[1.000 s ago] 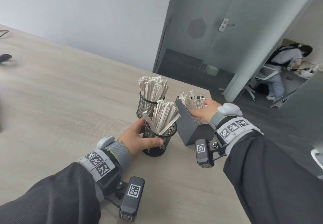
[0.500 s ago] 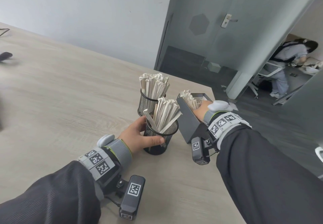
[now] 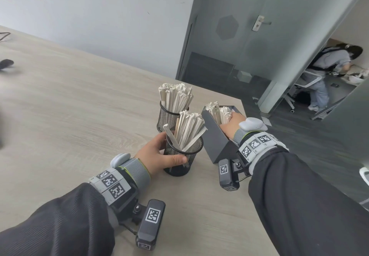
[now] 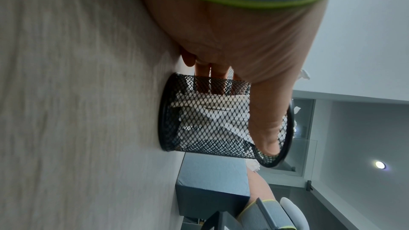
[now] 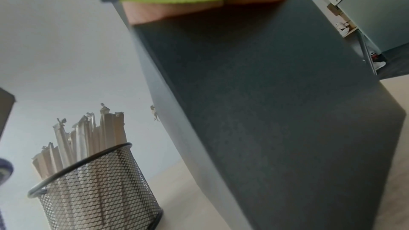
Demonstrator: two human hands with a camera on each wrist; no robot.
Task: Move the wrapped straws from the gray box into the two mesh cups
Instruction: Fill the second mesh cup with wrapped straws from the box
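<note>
Two black mesh cups stand together on the wooden table, both holding paper-wrapped straws. My left hand (image 3: 159,154) grips the near cup (image 3: 182,156), thumb across its front and fingers behind; the left wrist view shows the same cup (image 4: 212,120) with straws inside. The far cup (image 3: 167,116) stands just behind it. To the right, the gray box (image 3: 215,138) leans, with wrapped straws (image 3: 217,110) sticking out of its top. My right hand (image 3: 232,124) reaches into the box among them, its fingers hidden. The right wrist view shows only the box wall (image 5: 265,111) and a mesh cup (image 5: 99,190).
The table edge (image 3: 245,156) runs close to the right of the box, with dark floor beyond. A glass door (image 3: 259,36) stands behind, and a seated person (image 3: 327,72) is past the doorway. A dark object (image 3: 6,64) lies at the far left.
My right hand has sunk from the top of the straws deeper into the gray box. The left hand has kept its grip on the near cup.
</note>
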